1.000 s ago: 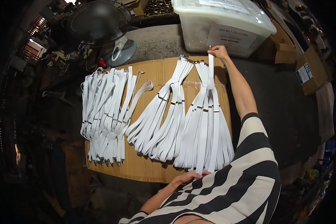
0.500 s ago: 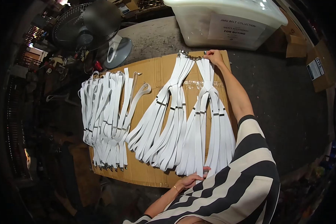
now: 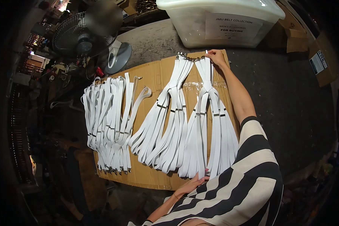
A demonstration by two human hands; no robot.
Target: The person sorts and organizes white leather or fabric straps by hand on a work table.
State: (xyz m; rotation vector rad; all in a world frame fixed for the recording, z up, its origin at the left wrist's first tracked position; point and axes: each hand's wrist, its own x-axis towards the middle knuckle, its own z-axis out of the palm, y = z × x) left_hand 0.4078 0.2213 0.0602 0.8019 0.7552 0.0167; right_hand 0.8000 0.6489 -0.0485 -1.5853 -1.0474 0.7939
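A cardboard sheet (image 3: 150, 75) carried the work; a plastic bin (image 3: 188, 30) at one o'clock perhaps cramped reach, a fan (image 3: 84, 47) stood at ten. At three o'clock spread a strap bundle (image 3: 225, 143). One white strap (image 3: 200, 128) was seemingly being straightened: the right hand (image 3: 214, 56) pinched its top; the left hand (image 3: 193, 183) met its foot, grip unclear. Even tension seemed called for.

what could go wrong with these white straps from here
The top strap, pinched in the right hand, might slip out of line with the right bundle. That bundle's lower part lies close beside the middle bundle, so straps may tangle. The metal clips crowd together and could snag.
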